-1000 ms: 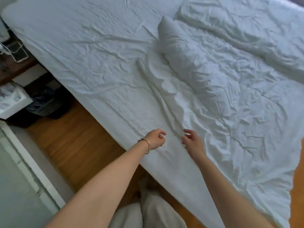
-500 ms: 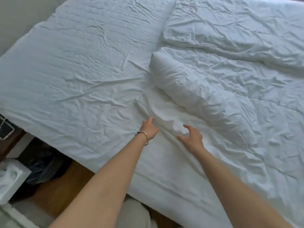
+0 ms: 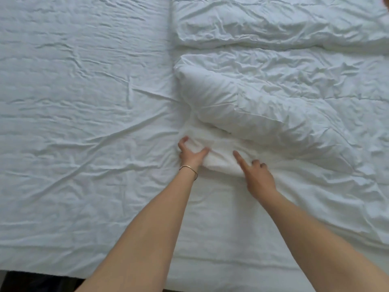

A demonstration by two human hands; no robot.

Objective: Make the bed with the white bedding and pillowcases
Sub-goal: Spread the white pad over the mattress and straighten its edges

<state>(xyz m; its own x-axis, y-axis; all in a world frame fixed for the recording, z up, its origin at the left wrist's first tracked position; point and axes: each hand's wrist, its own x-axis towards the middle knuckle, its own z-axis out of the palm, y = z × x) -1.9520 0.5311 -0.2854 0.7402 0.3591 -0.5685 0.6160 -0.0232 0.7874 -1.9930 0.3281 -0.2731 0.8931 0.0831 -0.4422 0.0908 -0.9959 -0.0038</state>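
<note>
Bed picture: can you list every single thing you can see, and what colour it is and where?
fitted sheet: one, white, wrinkled, covering the left half of the bed
duvet: one, white, crumpled, folded over on the right half
bunched corner of the duvet: one, white, middle of the bed, between the hands
dark strip below the bed edge: one, dark, bottom left; too dim to tell what it is
bracelet: one, thin, gold-coloured, on the left wrist
left hand: one, gripping the bunched fabric with thumb and fingers
right hand: one, resting on the fabric, one finger stretched out
forearms: two, bare, reaching in from the bottom
</note>
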